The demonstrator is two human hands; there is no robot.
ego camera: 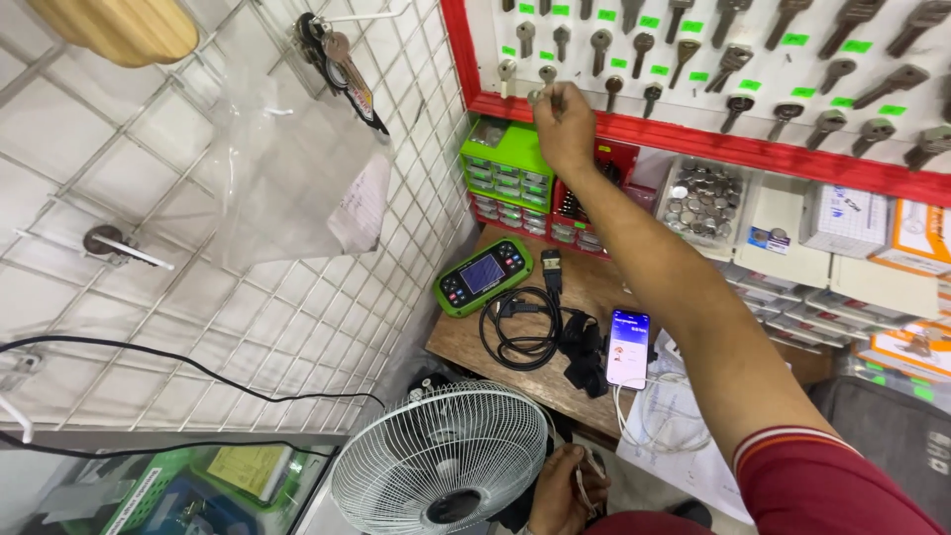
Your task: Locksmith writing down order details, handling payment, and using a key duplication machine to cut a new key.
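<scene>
1. Your right hand was raised to the key board, fingers pinched together on a blank key at its bottom row, just above the red frame.
2. Your left hand sat low beside the white fan, fingers curled closed round a thin metal ring.

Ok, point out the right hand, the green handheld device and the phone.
right hand (563,127), head view, back of the hand.
green handheld device (482,274), head view, its screen.
phone (627,347), head view, lit screen.
</scene>
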